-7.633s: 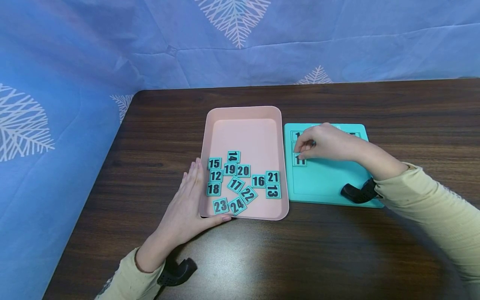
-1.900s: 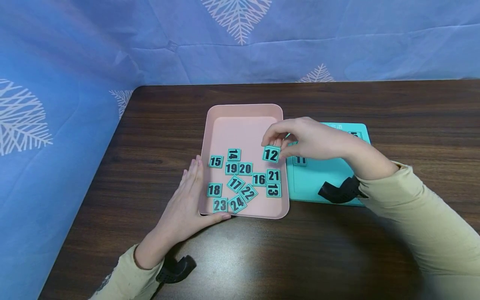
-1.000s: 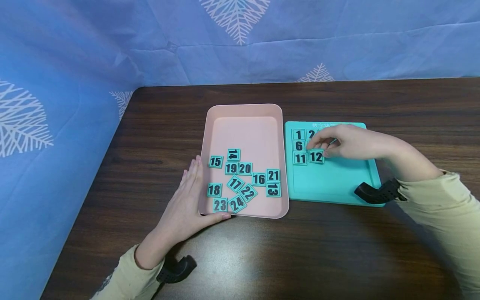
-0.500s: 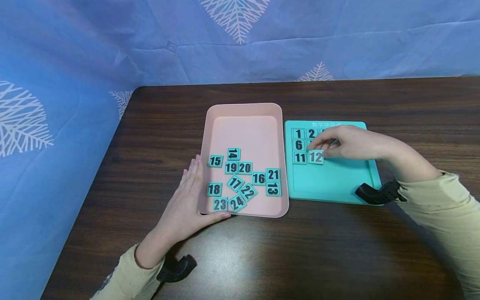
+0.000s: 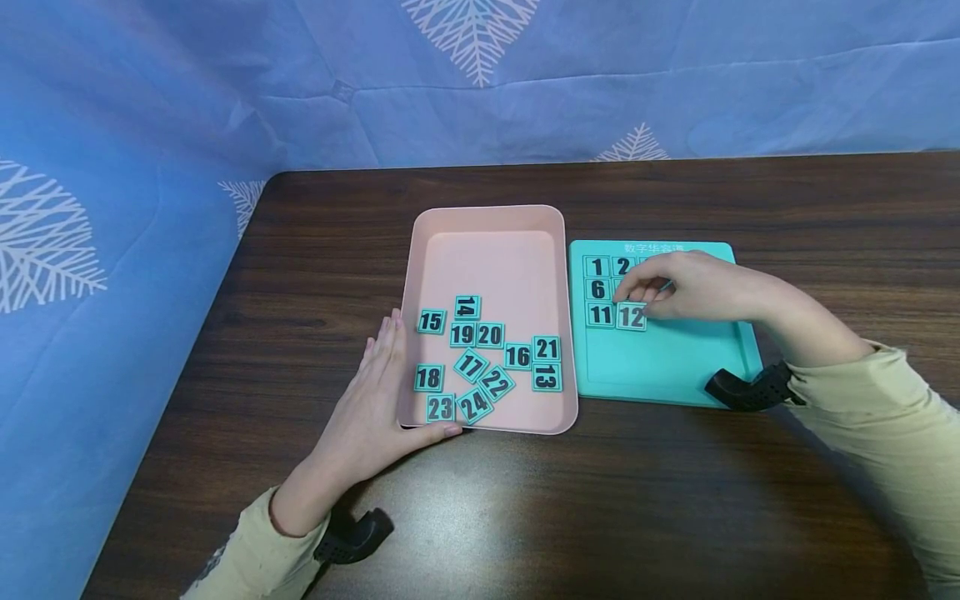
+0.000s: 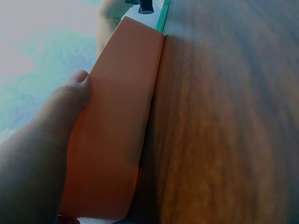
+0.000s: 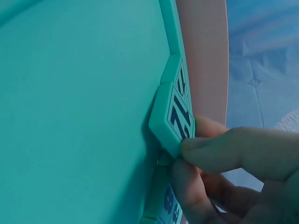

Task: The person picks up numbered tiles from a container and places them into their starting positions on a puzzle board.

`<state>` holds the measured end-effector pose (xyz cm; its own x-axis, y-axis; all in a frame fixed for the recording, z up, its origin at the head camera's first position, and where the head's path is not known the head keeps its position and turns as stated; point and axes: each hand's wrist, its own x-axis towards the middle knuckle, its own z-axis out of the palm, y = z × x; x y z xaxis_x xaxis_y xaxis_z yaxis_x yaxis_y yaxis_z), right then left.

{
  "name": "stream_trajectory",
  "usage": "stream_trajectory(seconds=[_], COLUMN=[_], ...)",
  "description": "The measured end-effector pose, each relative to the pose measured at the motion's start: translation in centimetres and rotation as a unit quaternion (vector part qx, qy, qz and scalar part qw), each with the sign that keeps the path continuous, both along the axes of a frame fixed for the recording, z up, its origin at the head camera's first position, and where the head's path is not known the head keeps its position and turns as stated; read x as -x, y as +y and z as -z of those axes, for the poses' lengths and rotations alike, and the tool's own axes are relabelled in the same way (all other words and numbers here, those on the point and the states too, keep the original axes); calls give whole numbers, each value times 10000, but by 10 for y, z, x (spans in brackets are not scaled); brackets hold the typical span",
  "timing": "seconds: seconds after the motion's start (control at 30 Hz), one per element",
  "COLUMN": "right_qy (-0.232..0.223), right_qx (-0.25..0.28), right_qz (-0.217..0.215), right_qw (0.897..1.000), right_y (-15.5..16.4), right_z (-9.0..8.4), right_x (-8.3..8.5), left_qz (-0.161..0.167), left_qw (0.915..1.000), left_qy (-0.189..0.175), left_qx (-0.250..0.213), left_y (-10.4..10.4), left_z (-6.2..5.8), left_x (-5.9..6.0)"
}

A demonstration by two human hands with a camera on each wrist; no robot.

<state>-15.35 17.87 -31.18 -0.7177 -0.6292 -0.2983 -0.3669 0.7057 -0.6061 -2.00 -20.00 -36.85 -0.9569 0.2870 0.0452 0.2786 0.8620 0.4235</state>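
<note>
Head view: right hand (image 5: 678, 287) pinches square tile 12 (image 5: 632, 317) on smooth teal board (image 5: 667, 367); flat left hand (image 5: 375, 408) steadies pink tray (image 5: 487, 221).

Looks like a makeshift recording setup rather than a lived-in room: a dark wood-grain table (image 5: 675, 517) pushed into a corner, with blue fabric sheets printed with white leaves (image 5: 465, 83) hung as a backdrop. Can't tell if it's a home or a lab behind that.
</note>
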Motion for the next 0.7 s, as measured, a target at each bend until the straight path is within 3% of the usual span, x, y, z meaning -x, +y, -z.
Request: stream_trajectory(seconds=[0.7], right_qy=[493], right_qx=[-144], right_qz=[70], right_qw=[9987], right_y=[-5], right_z=[3], right_x=[1], left_qz=[-8], left_qw=[10000], left_qy=[-6], left_qx=[-11], left_y=[1], left_z=[-1], left_x=[0])
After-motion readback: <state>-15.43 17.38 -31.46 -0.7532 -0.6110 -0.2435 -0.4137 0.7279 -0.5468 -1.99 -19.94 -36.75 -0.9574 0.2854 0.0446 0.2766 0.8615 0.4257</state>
